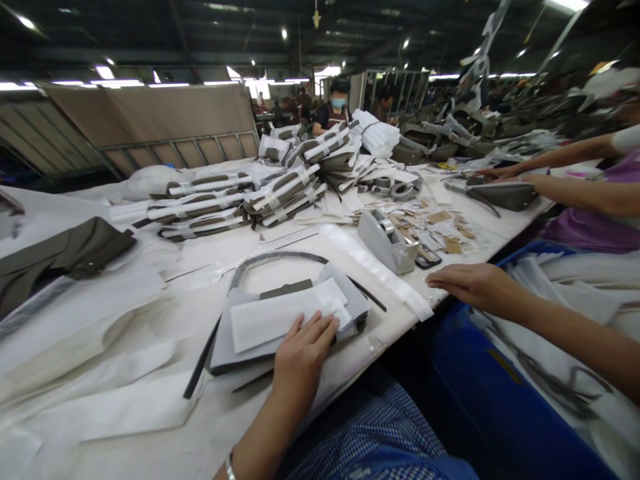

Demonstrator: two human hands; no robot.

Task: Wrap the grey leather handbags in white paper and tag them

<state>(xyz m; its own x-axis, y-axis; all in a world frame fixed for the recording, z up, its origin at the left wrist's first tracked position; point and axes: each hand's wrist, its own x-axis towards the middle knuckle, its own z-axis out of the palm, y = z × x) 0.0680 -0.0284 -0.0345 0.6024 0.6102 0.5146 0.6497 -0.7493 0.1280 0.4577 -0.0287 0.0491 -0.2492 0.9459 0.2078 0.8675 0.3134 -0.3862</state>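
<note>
My left hand (pixel 307 343) lies flat with its fingers out on a white foam sheet (pixel 273 320). That sheet covers part of a grey handbag (pixel 225 343) lying on the white table. The bag's dark strap (pixel 280 255) arches above it, partly wrapped in clear plastic, and loose strap ends stick out at both sides. My right hand (pixel 473 287) hovers by the table edge with its fingers stretched out; I see nothing held in it. Just left of its fingertips lies a long white foam strip (pixel 380 270). Beyond them stands a grey tape dispenser (pixel 385 241).
Wrapped bags (pixel 285 193) are piled at the back. Tags and small cards (pixel 445 227) lie beside a phone (pixel 427 257). A blue bin (pixel 480 373) of white wrapping stands at right. A co-worker's hands (pixel 500 173) touch a dark bag (pixel 500 193). Dark fabric pieces (pixel 65 253) lie left.
</note>
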